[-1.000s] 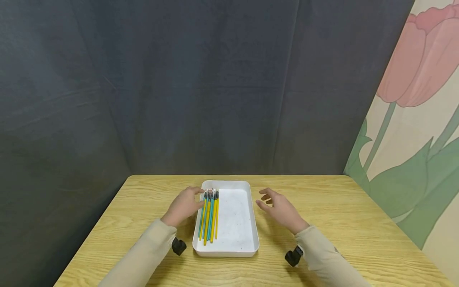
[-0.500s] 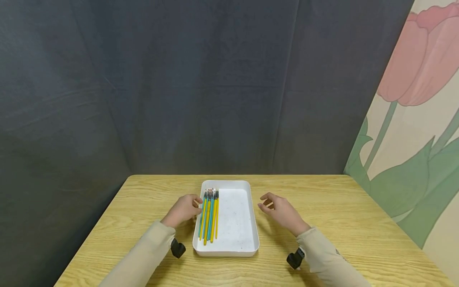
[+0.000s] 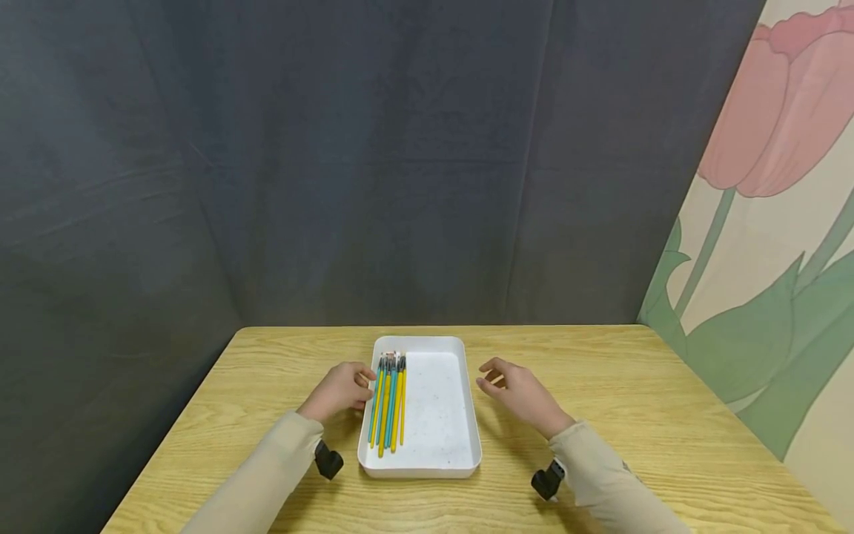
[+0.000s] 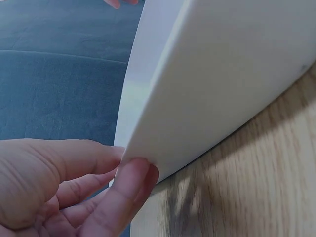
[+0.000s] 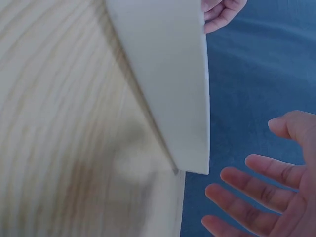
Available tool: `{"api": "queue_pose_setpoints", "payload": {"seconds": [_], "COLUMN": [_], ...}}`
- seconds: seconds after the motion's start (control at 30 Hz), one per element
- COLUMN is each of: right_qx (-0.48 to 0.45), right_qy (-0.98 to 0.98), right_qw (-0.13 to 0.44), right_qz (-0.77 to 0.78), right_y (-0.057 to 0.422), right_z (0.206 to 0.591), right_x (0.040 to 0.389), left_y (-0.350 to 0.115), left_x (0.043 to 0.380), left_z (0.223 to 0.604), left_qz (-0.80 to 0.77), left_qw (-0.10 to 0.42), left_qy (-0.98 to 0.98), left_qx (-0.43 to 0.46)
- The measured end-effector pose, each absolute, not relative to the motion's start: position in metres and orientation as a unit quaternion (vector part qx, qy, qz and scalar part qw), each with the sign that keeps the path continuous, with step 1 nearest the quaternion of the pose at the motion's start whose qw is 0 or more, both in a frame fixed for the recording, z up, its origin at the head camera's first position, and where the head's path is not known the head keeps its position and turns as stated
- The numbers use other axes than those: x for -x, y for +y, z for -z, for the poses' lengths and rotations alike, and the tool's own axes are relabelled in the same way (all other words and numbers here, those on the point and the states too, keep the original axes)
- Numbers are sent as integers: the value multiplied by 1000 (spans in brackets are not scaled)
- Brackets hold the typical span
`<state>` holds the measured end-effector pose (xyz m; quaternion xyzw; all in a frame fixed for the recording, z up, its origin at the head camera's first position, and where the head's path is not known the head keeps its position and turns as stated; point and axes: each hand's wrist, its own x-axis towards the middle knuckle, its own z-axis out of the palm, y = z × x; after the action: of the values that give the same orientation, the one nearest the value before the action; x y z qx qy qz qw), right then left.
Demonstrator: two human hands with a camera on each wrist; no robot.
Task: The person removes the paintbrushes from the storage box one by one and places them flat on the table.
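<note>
Brushes (image 3: 392, 404) were in, tray (image 3: 437, 411) seemed half-held
Left hand (image 3: 337, 391) pinched its edge, brushes just past the fingertips; right hand (image 3: 525, 394) hung loose, apart.

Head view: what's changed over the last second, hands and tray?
The left hand has drawn back leftward from over the paintbrushes and now pinches the left rim of the white tray. The white tray and paintbrushes look unmoved; the right hand remains open, apart from the white tray.
</note>
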<state>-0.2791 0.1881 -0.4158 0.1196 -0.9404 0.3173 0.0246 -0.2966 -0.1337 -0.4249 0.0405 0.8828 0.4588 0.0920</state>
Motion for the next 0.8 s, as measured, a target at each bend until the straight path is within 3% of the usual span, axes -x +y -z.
{"api": "queue_pose_setpoints", "payload": {"seconds": [0.47,0.8], "right_qx": [-157,-179], "right_qy": [-919,-866], "right_qw": [4,-67], "right_qz": [-361,-462], "right_y": [158,124], "right_z": [375,355], "right_x": [287,300], "left_y": [-137,-138], "left_x": [300,302], "left_z": [429,431], "left_qz": [-479,-485], "left_qw": [95,98], "left_qy": [872,868], "left_qx": [-38,-37]}}
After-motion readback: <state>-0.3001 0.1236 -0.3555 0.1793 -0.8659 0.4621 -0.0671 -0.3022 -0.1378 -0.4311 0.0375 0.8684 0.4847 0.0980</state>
